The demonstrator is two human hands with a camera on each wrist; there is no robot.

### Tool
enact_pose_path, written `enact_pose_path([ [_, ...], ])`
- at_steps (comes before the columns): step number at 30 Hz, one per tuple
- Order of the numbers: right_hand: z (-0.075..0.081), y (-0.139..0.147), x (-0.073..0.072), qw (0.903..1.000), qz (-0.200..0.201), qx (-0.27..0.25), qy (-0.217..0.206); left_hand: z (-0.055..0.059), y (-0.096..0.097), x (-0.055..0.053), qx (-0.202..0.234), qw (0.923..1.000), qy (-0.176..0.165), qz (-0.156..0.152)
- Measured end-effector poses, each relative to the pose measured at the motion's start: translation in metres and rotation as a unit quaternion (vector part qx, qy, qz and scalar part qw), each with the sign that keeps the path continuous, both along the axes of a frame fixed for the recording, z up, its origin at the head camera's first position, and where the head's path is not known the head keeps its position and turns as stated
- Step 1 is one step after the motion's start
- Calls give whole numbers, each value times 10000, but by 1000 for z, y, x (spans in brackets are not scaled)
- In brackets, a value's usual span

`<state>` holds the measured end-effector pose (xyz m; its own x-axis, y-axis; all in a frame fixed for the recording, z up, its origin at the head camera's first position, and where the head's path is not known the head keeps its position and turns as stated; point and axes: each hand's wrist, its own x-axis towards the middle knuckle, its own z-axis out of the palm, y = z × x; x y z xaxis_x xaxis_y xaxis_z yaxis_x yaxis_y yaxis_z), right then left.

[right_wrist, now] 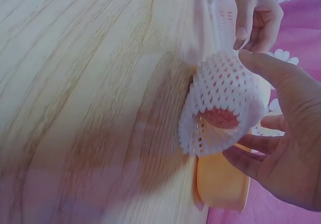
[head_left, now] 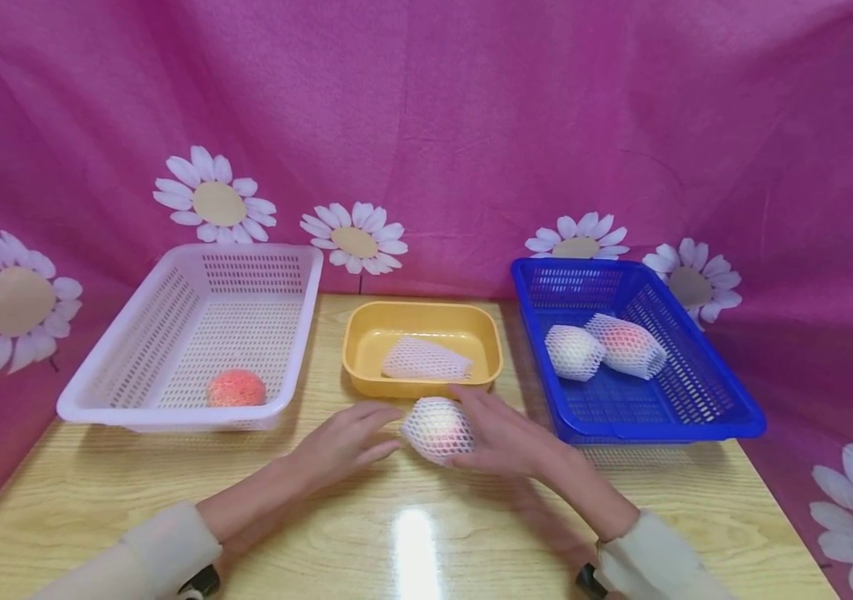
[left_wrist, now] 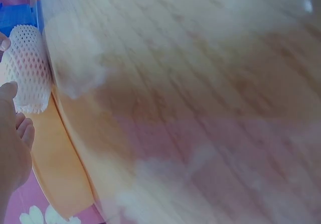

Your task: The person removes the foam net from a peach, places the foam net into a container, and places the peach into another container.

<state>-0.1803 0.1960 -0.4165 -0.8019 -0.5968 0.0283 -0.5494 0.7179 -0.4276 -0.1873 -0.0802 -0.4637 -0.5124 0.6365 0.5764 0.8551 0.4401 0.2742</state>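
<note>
A pinkish, peach-like fruit in a white foam net [head_left: 437, 429] is at the middle of the table, in front of the yellow tray. My right hand [head_left: 505, 433] grips it from the right, thumb on one side and fingers on the other. In the right wrist view, the net's open end [right_wrist: 203, 138] bares a patch of reddish fruit. My left hand [head_left: 344, 442] is just left of the netted fruit, its thumb and fingers spread apart and pointing at it. The right wrist view also has the left hand [right_wrist: 258, 20] beyond the net.
The yellow tray [head_left: 355, 383] holds a loose foam net [head_left: 425, 358]. At left, a white basket [head_left: 164, 414] contains one bare reddish fruit [head_left: 236, 388]. A blue basket [head_left: 659, 431] at right holds two netted fruits [head_left: 575, 352]. Behind hangs a magenta flowered cloth [head_left: 456, 150].
</note>
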Motion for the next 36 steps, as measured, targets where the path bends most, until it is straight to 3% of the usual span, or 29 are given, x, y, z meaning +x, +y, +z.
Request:
enact_pose_path([
  [11,-10,-13,-4,9997,-33,-193,-147,0,5,-2,158,9996,38,-227],
  [20,-19,-19,-3,9992,-40,-330,238,3,8,-2,125,9998,-52,-139],
  [28,-6,-18,-4,9986,89,-404,342,17,4,-2,177,9998,-44,-31],
  [36,9,-15,-5,9947,189,-557,841,29,1,-6,444,9989,88,-104],
])
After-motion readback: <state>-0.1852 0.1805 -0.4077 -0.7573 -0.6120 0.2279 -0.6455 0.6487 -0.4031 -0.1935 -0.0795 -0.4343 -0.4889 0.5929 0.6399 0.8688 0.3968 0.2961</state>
